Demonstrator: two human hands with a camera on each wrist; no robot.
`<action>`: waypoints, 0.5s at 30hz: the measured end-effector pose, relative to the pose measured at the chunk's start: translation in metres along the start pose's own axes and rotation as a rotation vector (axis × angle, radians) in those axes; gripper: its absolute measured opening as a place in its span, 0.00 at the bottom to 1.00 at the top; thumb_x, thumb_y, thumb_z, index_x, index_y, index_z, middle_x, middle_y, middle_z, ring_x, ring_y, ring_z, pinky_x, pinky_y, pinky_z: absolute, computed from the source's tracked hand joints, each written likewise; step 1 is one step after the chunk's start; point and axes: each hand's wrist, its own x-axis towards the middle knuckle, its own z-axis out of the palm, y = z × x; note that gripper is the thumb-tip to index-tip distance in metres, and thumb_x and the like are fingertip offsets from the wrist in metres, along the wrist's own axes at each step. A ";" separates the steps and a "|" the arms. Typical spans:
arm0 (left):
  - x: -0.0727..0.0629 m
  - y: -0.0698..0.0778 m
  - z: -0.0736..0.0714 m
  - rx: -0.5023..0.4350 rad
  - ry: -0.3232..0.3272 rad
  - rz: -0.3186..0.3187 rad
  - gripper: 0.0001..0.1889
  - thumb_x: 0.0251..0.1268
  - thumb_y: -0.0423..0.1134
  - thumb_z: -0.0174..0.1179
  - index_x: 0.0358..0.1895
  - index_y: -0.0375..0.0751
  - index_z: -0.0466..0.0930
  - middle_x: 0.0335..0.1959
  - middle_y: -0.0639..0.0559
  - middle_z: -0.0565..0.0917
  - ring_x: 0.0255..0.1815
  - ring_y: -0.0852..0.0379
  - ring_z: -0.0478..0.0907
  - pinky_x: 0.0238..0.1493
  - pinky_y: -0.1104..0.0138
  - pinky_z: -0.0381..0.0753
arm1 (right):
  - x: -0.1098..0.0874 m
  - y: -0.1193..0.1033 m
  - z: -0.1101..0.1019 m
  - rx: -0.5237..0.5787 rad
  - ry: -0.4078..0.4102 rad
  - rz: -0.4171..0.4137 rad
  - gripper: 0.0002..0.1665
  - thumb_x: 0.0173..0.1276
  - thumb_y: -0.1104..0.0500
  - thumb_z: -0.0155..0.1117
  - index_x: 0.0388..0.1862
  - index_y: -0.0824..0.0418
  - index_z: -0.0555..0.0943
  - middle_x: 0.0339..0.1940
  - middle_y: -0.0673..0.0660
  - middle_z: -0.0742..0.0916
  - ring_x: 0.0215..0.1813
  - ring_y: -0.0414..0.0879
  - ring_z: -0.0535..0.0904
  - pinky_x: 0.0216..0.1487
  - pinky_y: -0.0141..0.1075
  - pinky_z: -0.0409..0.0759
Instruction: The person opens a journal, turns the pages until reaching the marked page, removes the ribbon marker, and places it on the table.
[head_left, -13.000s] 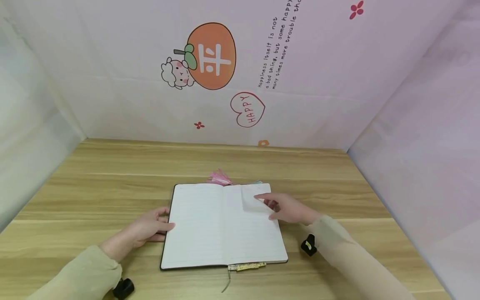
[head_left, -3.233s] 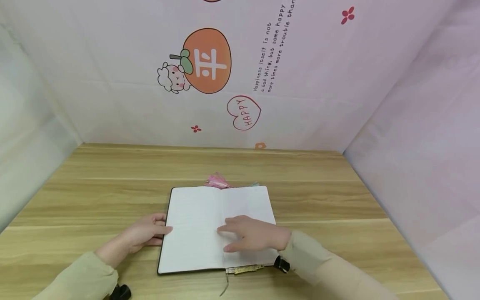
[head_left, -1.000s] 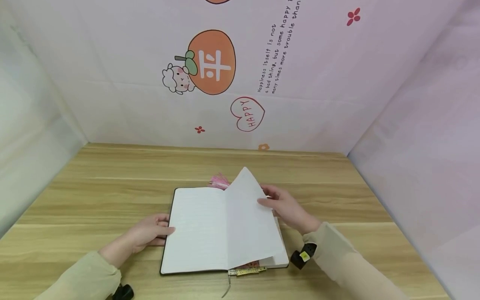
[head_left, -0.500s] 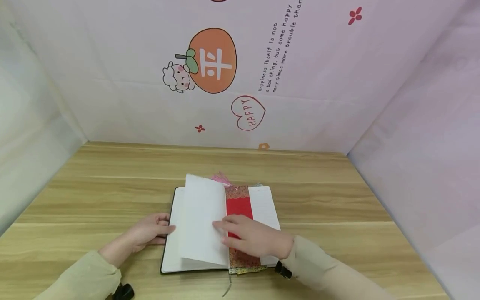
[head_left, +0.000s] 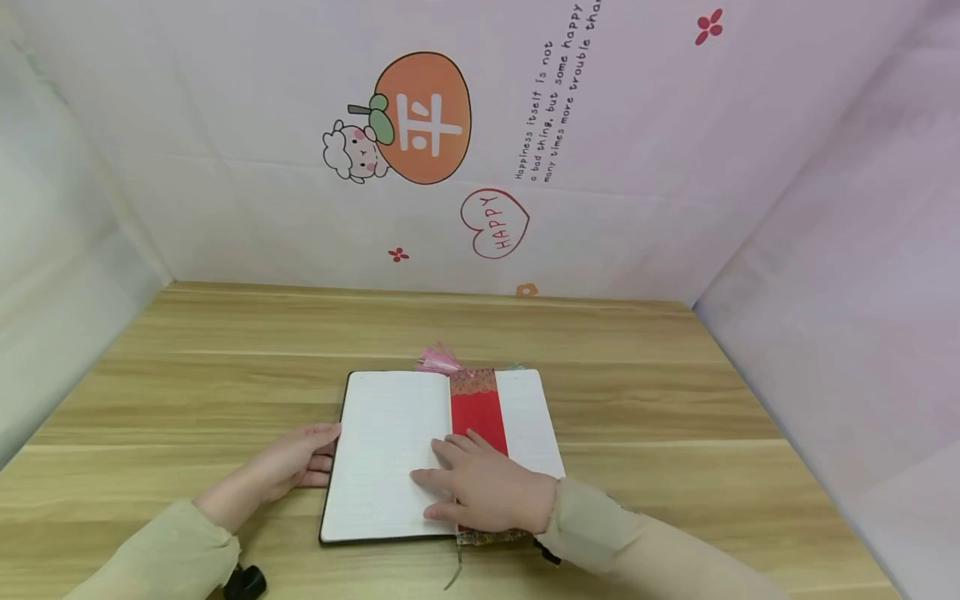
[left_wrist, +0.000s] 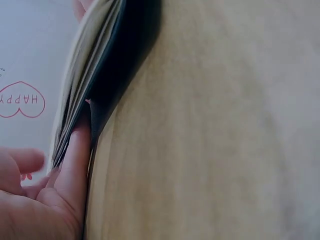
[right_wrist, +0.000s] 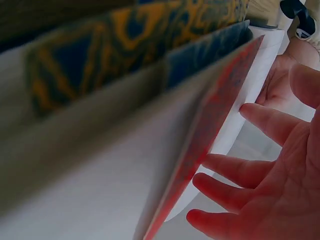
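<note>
An open lined notebook [head_left: 390, 458] with a dark cover lies on the table. At its left edge my left hand [head_left: 296, 462] has its fingers under the pages; in the left wrist view a finger [left_wrist: 75, 160] reaches between the page stack and the dark cover, the thumb raised apart. My right hand [head_left: 495, 487] is spread across the middle fold, fingertips on the left page. Partly beneath it, along the fold on the right page, lies a red bookmark [head_left: 478, 412] with speckled ends. In the right wrist view, the fingers [right_wrist: 240, 170] are straight and apart.
A pink tassel [head_left: 438, 358] and a pale blue tassel [head_left: 516, 367] stick out at the notebook's top. Blue-and-yellow patterned strips [right_wrist: 135, 40] project from its lower edge, beside a thin ribbon [head_left: 453, 575]. Printed cloth [head_left: 600, 242] hangs behind the wooden table [head_left: 225, 350].
The right hand has turned a leaf from right to left, uncovering the red bookmark, and smoothed it flat. The left thumb has lifted off the page to the edge.
</note>
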 end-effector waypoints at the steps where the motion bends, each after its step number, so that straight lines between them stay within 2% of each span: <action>1: 0.000 0.000 0.000 0.005 -0.004 0.003 0.29 0.76 0.43 0.42 0.66 0.19 0.54 0.46 0.43 0.78 0.37 0.60 0.79 0.39 0.66 0.82 | 0.001 -0.001 0.000 -0.005 -0.001 -0.003 0.29 0.71 0.40 0.51 0.69 0.43 0.68 0.70 0.59 0.69 0.72 0.54 0.61 0.72 0.50 0.57; 3: -0.001 0.001 -0.001 0.026 -0.012 0.010 0.29 0.73 0.42 0.48 0.65 0.20 0.55 0.46 0.43 0.79 0.38 0.60 0.79 0.39 0.66 0.82 | 0.002 -0.001 -0.001 -0.017 0.014 -0.021 0.29 0.70 0.40 0.52 0.68 0.44 0.69 0.69 0.58 0.71 0.71 0.53 0.63 0.72 0.48 0.58; 5: -0.002 0.002 -0.001 0.053 -0.026 0.023 0.30 0.69 0.40 0.53 0.64 0.20 0.56 0.47 0.42 0.80 0.38 0.61 0.79 0.38 0.67 0.82 | 0.003 0.002 -0.004 0.023 0.056 -0.033 0.28 0.69 0.41 0.55 0.66 0.47 0.72 0.66 0.57 0.74 0.69 0.52 0.66 0.71 0.46 0.61; 7: -0.003 0.003 -0.001 0.074 -0.035 0.034 0.31 0.67 0.37 0.56 0.64 0.20 0.56 0.50 0.40 0.80 0.39 0.62 0.79 0.37 0.68 0.82 | 0.002 0.008 -0.008 0.113 0.142 -0.027 0.26 0.68 0.45 0.58 0.62 0.53 0.75 0.63 0.56 0.77 0.66 0.51 0.69 0.69 0.44 0.64; 9: -0.003 0.004 -0.001 0.071 -0.041 0.041 0.31 0.67 0.35 0.57 0.65 0.20 0.56 0.52 0.40 0.80 0.39 0.62 0.80 0.37 0.68 0.82 | 0.001 0.018 -0.014 0.266 0.258 0.015 0.24 0.66 0.50 0.62 0.59 0.58 0.77 0.59 0.56 0.80 0.62 0.52 0.72 0.65 0.45 0.69; 12: -0.003 0.004 0.000 0.061 -0.038 0.040 0.29 0.67 0.34 0.56 0.64 0.21 0.57 0.49 0.43 0.82 0.37 0.62 0.80 0.36 0.69 0.82 | -0.002 0.037 -0.022 0.572 0.400 0.176 0.24 0.64 0.56 0.65 0.57 0.64 0.76 0.55 0.60 0.81 0.57 0.55 0.75 0.56 0.47 0.76; 14: -0.004 0.005 0.001 0.058 -0.036 0.041 0.29 0.66 0.34 0.56 0.64 0.20 0.57 0.47 0.45 0.83 0.37 0.62 0.80 0.36 0.69 0.82 | -0.006 0.052 -0.025 0.764 0.442 0.326 0.27 0.62 0.57 0.66 0.58 0.65 0.74 0.54 0.62 0.81 0.54 0.56 0.77 0.50 0.46 0.79; 15: -0.004 0.005 0.001 0.057 -0.034 0.039 0.29 0.66 0.34 0.56 0.64 0.20 0.57 0.47 0.46 0.83 0.36 0.62 0.80 0.36 0.69 0.82 | -0.008 0.059 -0.025 0.852 0.439 0.403 0.28 0.62 0.57 0.66 0.60 0.65 0.73 0.54 0.63 0.80 0.53 0.56 0.77 0.49 0.45 0.80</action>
